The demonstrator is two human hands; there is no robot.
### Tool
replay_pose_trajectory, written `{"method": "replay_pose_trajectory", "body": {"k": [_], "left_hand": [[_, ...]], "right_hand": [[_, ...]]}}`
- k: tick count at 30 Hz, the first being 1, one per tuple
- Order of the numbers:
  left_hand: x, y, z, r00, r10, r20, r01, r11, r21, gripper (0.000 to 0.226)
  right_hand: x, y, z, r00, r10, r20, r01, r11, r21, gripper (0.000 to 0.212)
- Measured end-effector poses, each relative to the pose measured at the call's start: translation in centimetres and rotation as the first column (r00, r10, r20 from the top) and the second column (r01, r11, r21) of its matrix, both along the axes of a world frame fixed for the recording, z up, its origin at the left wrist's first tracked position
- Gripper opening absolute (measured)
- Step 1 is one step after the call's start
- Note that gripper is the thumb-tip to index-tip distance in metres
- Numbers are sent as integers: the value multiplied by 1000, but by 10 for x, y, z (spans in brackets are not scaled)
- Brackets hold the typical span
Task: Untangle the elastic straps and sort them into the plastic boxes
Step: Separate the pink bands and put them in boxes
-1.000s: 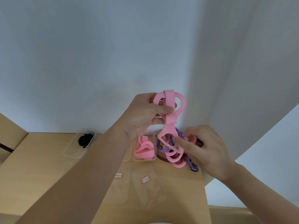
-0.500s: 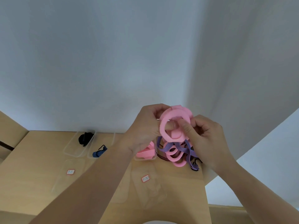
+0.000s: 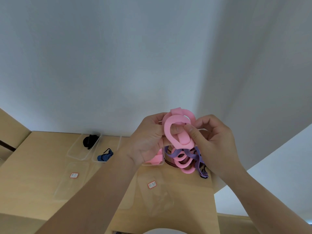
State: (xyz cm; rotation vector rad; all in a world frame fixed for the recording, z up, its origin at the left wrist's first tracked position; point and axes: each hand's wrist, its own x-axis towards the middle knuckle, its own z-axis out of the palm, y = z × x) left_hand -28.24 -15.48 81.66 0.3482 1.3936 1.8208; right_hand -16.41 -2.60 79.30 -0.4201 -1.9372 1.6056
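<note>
Pink strap (image 3: pixel 179 130) being worked in the air over the desk's (image 3: pixel 42 166) far right corner.
Left grip (image 3: pixel 148 142) is pinching the folded loop; right grip (image 3: pixel 214 146) is pinching its free end, probably holding it high to keep clear of the tangle (image 3: pixel 185 159) lying below. Pink box (image 3: pixel 152 164) is sitting just left of the tangle, partly hidden by the left wrist. Black strap (image 3: pixel 90 141) and blue strap (image 3: pixel 104 156) are lying boxed further left.

Both hands hold a coiled pink strap (image 3: pixel 177 129) above the desk (image 3: pixel 42 166), left hand (image 3: pixel 148 142) gripping its left side, right hand (image 3: pixel 212 141) pinching its loose end, over a pink-and-purple tangle (image 3: pixel 185 157) near the desk's far right corner.
</note>
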Motion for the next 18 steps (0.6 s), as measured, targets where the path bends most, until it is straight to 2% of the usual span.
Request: {"method": "replay_pose_trajectory", "body": {"k": [3, 5, 8, 13, 15, 18], "left_hand": [[-1, -4, 0, 999, 1, 49, -2, 1000, 12, 49], [-1, -5, 0, 998, 1, 62, -3, 1000, 18, 52], [-1, -7, -1, 997, -14, 80, 12, 999, 31, 46], [-2, -9, -5, 995, -40, 87, 37, 999, 38, 40], [-2, -9, -6, 995, -46, 86, 43, 998, 35, 41], [0, -8, -8, 994, -50, 95, 46, 998, 44, 40]], "right_hand": [[1, -6, -2, 1000, -1, -14, 2, 997, 74, 7], [1, -8, -4, 999, -21, -31, 27, 980, 195, 13], [0, -7, -8, 996, -71, -52, 86, 900, 427, 16], [1, -5, -13, 984, -140, -107, 176, 751, 636, 20], [2, -4, -15, 982, -164, -98, 187, 723, 665, 18], [1, -4, -16, 984, -167, -58, 166, 755, 634, 22]]}}
